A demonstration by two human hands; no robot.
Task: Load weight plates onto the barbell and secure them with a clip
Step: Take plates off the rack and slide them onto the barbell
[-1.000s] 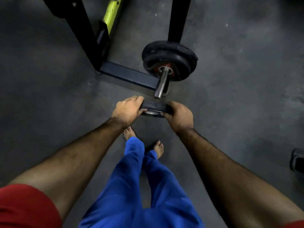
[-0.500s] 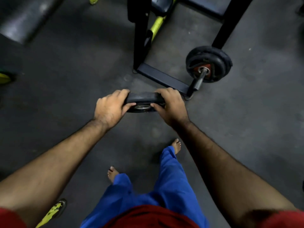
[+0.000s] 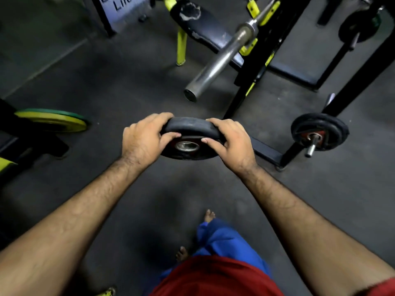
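- Both hands grip one small black weight plate point(image 3: 192, 133) out in front of the body; the left hand point(image 3: 145, 137) wraps its left edge with fingers curled over the top rim and the thumb laid across the near face; the right hand point(image 3: 230, 142) mirrors it on the right edge, thumb pointing in toward the centre hole
- Held plate is tilted, its near face turned toward the camera; a metal-lined bore shows at its centre, between the two thumbs; it hangs in the air above the dark floor point(image 3: 106, 86), touching nothing but the hands
- Beyond the plate, the bare steel sleeve of the barbell point(image 3: 215, 65) points down and toward the camera; its open end sits just above and slightly right of the plate's top edge in the view, apart from it; no plate is on this sleeve
- Farther back, the bar rests on a black rack with yellow fittings point(image 3: 252, 45), over a worn black bench pad point(image 3: 201, 24)
- To the right, a rack peg holds stored black plates point(image 3: 320, 131) with a reddish hub, well apart from the hands
- At far left, a green and yellow plate point(image 3: 53, 120) lies nearly flat at a dark stand
- Below, blue trousers point(image 3: 224, 238), a red shirt point(image 3: 213, 278) and bare feet are visible
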